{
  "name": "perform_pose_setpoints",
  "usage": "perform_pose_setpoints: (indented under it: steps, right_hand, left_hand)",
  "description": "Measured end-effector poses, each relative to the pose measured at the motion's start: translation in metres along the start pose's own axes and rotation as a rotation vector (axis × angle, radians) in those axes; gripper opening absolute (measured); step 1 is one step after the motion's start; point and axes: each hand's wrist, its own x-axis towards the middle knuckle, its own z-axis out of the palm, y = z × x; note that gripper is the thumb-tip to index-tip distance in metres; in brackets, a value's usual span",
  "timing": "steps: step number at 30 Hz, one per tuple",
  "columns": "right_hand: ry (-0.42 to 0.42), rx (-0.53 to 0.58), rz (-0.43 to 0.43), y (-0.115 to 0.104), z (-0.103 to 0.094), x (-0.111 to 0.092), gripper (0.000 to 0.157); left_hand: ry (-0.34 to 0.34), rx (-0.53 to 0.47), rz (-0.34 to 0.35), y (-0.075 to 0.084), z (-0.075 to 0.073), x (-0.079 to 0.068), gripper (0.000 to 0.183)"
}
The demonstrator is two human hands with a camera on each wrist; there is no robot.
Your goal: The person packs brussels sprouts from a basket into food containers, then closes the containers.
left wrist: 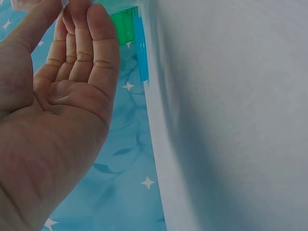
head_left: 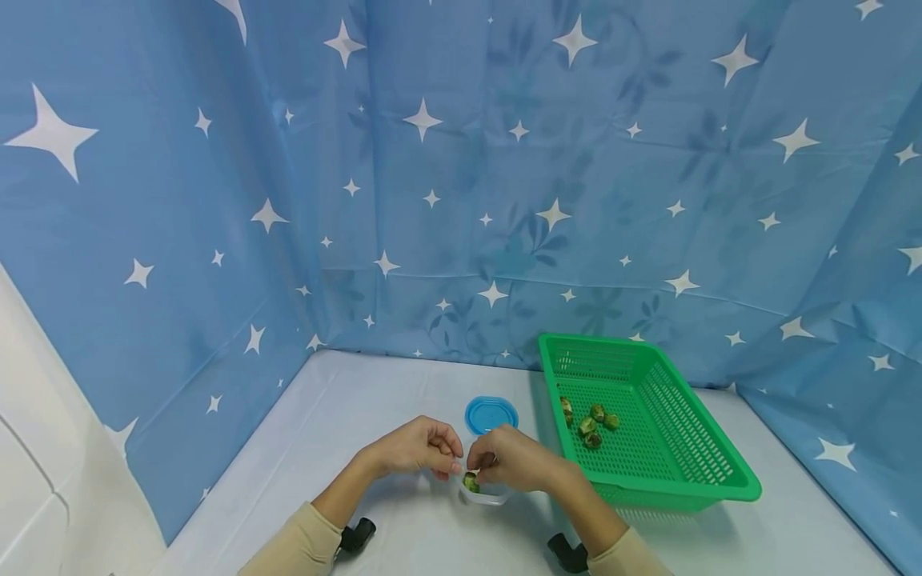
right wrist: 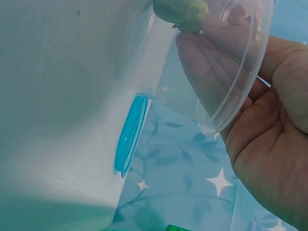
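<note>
A small clear plastic tub (head_left: 484,499) stands on the white table between the hands. My left hand (head_left: 414,448) pinches its rim between thumb and fingertips, on the left side. Reaching over the rim, my right hand (head_left: 515,460) has its fingertips inside the tub. In the right wrist view they pinch a green Brussels sprout (right wrist: 180,12), seen through the clear wall (right wrist: 207,113). The sprout's upper part is cut off by that frame's edge. A round blue lid (head_left: 492,415) lies flat on the table just beyond the hands.
To the right is a green perforated basket (head_left: 637,432), with several browned Brussels sprouts (head_left: 587,428) gathered at its left side. A blue star-patterned curtain (head_left: 461,200) hangs behind the table (head_left: 374,384) and along its sides.
</note>
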Motion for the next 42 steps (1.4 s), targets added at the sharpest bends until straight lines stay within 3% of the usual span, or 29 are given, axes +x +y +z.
perform_pose_setpoints:
  steps: [15,21,28,36,42]
  right_hand:
    - [0.003,0.017,0.029,-0.004,-0.009,-0.004,0.013]
    - [0.028,0.015,-0.008,-0.007,-0.017,-0.009,0.015]
    - [0.115,0.011,-0.06,-0.009,-0.027,-0.016,0.018]
    - [0.21,0.013,-0.096,-0.013,-0.038,-0.023,0.014]
    - [0.326,-0.033,-0.111,-0.014,-0.045,-0.026,0.015]
  left_hand:
    - [0.009,0.001,-0.002,0.0,0.0,-0.001,0.022]
    - [-0.003,-0.001,0.005,0.001,-0.001,0.0,0.021]
    - [-0.012,0.007,0.008,0.002,-0.001,0.002,0.032]
    - [-0.017,0.002,-0.001,-0.001,0.0,0.001,0.034]
    - [-0.006,0.009,0.001,-0.001,-0.001,0.001,0.032]
